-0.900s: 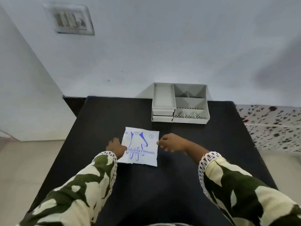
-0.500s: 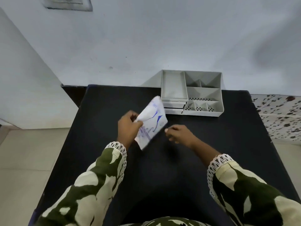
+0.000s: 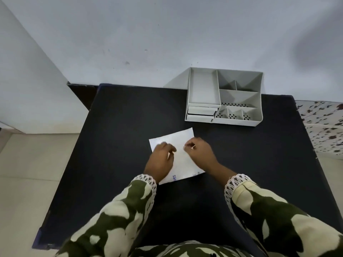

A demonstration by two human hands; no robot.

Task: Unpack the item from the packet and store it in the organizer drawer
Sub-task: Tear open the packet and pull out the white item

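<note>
Fingers (image 3: pixel 171 149) of both hands curled on packet (image 3: pixel 178 141), grip unclear | packet white, flat, blue lettering at near edge

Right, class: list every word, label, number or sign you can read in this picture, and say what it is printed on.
"VES": blue capital letters on the near edge of the white packet, beside the left hand; the start of the word is hidden by that hand.
A few more blue marks sit near the packet's near right corner, by the right hand: too small to read.
The grey organizer shows no text.
</note>
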